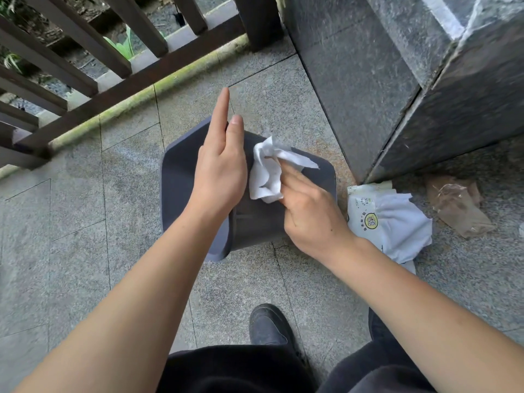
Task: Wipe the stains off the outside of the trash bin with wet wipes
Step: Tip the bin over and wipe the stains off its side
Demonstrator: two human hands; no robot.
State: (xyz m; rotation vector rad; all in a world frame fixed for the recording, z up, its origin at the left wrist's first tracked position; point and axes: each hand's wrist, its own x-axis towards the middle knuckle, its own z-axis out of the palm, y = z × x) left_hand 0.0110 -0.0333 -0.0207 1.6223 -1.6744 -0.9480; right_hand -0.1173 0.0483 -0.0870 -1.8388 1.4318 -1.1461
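A dark grey trash bin (181, 177) lies on the stone floor in the middle of the view, its rim toward the left. My right hand (309, 214) holds a crumpled white wet wipe (268, 171) with brown marks on it, pressed onto the bin's upper side. My left hand (219, 165) hovers over the bin beside the wipe, fingers straight and together, pointing away from me, holding nothing. Part of the bin is hidden under both hands.
A white wet wipes pack (380, 219) lies on the floor right of the bin, with a crumpled clear-brown bag (456, 205) beyond it. A dark stone pillar (397, 80) stands at the right. A brown wooden railing (99, 80) runs along the left. My black shoe (269, 327) is below.
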